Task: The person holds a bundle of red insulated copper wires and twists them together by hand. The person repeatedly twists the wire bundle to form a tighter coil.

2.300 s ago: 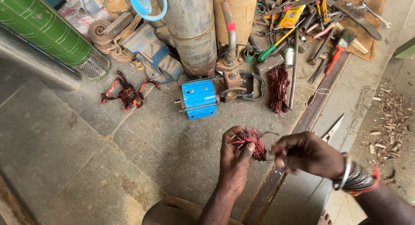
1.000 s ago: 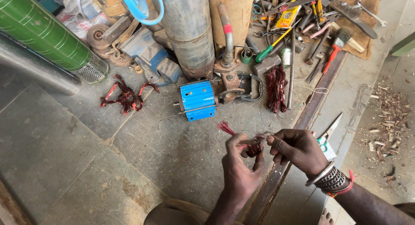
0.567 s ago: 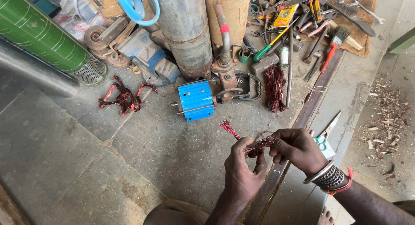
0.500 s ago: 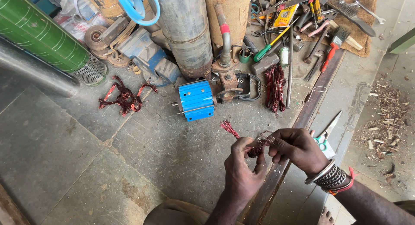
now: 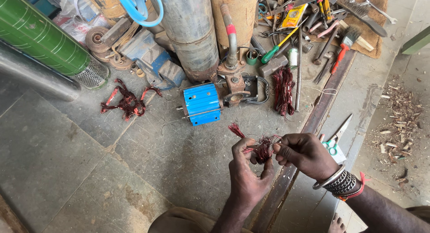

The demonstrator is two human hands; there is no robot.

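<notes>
Just below the blue motor housing (image 5: 201,103), your left hand (image 5: 246,177) and right hand (image 5: 304,154) both pinched one tangled red-copper wire bundle (image 5: 263,147) between closed fingertips.

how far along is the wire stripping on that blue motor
Done, by the look of it: two reddish wire bundles already lie on the floor, one by the green cylinder and one near the tools. In hand: left hand and right hand work a small wire tuft. Whether wire remains inside the blue motor cannot be seen.
</notes>
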